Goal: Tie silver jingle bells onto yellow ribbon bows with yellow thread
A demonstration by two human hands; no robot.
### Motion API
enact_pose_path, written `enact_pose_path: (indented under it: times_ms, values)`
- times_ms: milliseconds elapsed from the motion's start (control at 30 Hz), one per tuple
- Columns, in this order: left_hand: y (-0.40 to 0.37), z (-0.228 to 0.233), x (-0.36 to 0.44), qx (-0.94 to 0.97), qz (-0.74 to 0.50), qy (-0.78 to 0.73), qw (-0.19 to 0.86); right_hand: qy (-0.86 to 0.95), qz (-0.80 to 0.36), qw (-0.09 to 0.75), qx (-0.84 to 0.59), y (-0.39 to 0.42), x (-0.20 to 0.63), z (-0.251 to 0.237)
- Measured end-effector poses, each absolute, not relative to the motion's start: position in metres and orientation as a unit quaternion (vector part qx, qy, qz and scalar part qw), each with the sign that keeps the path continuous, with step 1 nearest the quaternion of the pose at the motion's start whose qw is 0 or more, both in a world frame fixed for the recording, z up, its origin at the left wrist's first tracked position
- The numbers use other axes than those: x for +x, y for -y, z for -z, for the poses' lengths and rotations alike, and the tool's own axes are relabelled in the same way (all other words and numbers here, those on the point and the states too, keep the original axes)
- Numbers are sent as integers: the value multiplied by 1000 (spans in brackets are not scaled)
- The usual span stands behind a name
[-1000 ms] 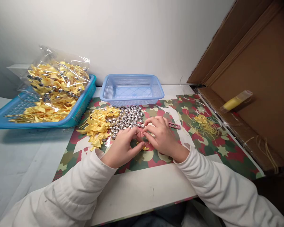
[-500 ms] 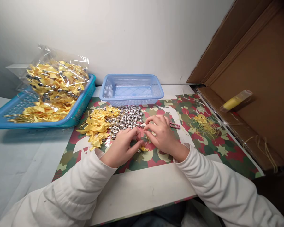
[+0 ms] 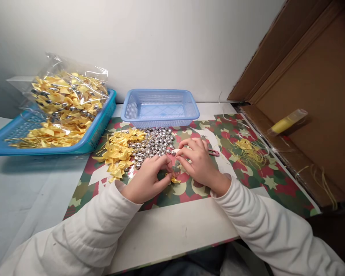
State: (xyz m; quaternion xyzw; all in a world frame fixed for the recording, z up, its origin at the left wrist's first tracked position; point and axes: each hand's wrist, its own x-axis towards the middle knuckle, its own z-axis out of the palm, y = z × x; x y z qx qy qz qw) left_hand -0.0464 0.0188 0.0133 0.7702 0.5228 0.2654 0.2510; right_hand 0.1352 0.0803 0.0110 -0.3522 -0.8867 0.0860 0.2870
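Patterned mat point(image 3: 247, 180), satin bow point(image 3: 175, 179) pinched

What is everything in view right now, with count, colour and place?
yellow bow: one, yellow, between both hands' fingertips.
loose bows: a pile, yellow, on the mat left of the hands.
silver bells: a heap, silver, beside the bows.
small basket: one, light blue, behind the bells.
large tray: one, teal-blue, far left.
bag of bows: one, clear, in the large tray.
pink tool: one, right of the hands.
thread scraps: a tangle, yellow, right on the mat.
patterned mat: one, red-green.
cardboard box: one, brown, far right.
left hand: pinching the bow.
right hand: pinching the bow.
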Motion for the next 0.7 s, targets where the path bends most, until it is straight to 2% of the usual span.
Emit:
enact_pose_path:
  times_ms: [700]
  values:
    - [-18, -15, -45, 764, -262, -530, 258, 883, -76, 279, -370, -82, 137, -14]
